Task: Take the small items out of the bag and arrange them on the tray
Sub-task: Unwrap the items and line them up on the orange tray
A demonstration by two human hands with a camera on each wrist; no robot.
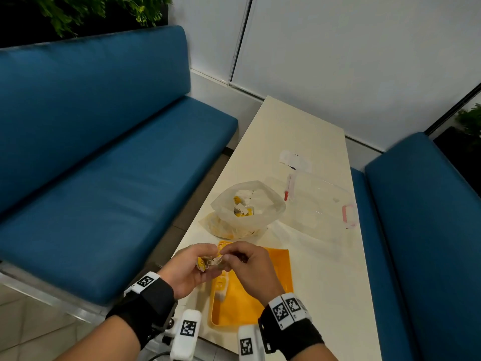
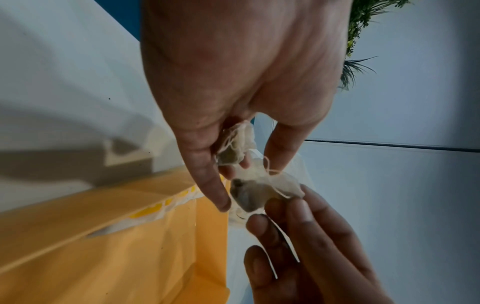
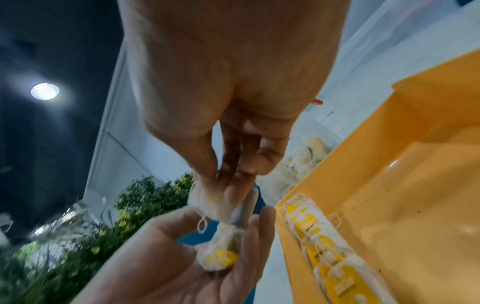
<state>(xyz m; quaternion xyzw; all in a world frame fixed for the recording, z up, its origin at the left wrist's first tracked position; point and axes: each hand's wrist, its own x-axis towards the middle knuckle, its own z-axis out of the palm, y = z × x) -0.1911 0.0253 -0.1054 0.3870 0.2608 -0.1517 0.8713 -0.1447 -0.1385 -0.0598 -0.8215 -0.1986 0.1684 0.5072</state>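
Observation:
Small tea bags point(image 1: 211, 261) with strings and yellow tags are held between both hands above the near-left corner of the yellow tray point(image 1: 263, 303). My left hand point(image 1: 201, 264) cups a bunch of them, fingers curled round it point(image 3: 221, 257). With thumb and fingertips my right hand point(image 1: 231, 257) pinches one gauzy tea bag point(image 2: 249, 191) still touching that bunch. A row of tea bags point(image 3: 330, 257) lies along the tray's left rim. The clear plastic bag point(image 1: 247, 207) stands open behind the tray with more tea bags inside.
A clear lidded container point(image 1: 322, 204) with pink latches sits right of the bag, and a white wrapper point(image 1: 294, 160) lies farther back. The cream table point(image 1: 325, 269) is narrow. Blue benches point(image 1: 104, 204) flank it on both sides.

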